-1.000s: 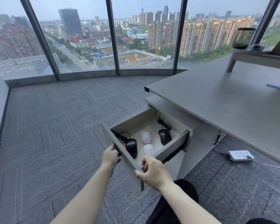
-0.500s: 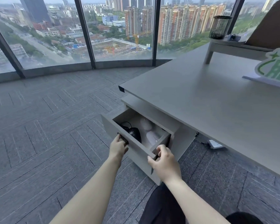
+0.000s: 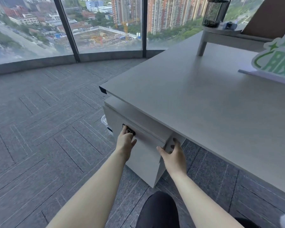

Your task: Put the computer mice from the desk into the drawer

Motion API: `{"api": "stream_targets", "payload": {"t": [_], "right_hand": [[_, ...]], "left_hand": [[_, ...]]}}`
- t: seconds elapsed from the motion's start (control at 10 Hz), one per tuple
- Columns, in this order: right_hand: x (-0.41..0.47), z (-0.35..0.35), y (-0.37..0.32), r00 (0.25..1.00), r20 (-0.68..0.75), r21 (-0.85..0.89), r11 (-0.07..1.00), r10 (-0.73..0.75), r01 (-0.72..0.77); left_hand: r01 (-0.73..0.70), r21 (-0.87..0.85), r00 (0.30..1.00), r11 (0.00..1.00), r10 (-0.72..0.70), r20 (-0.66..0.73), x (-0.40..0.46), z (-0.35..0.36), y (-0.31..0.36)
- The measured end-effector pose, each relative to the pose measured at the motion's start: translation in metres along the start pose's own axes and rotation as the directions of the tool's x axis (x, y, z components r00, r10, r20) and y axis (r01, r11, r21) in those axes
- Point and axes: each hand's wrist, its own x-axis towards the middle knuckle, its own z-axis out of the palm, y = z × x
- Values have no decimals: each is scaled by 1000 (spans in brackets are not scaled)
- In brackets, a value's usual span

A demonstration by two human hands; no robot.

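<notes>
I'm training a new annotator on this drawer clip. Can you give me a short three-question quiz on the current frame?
1. True or false: the drawer is pushed in, with no computer mice in sight.
2. Which hand is at the dark drawer handle? A) left hand B) right hand C) neither
3. Fill in: on the small riser at the far end of the desk stands a black mesh ____.

Key: 1 true; 2 A; 3 cup, probably a pen holder.
</notes>
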Motion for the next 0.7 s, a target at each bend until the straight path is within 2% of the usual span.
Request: {"api": "stream_targets", "payload": {"t": [0.3, 0.5, 0.6, 0.7], "right_hand": [[13, 0, 0, 999, -19, 142, 989, 37, -34], [11, -5, -2, 998, 40, 101, 993, 56, -60], [7, -12, -4, 997, 58, 61, 997, 42, -46], [-14, -18, -3, 997, 67, 13, 1000, 25, -26]], "left_hand": [[-12, 22, 1000, 1000, 12, 2, 9, 14, -1], [-49, 87, 997, 995, 44, 55, -2, 12, -3], [-33, 124, 999, 992, 32, 7, -12, 8, -6], [15, 237, 1000, 971, -9, -27, -41, -9, -25]]}}
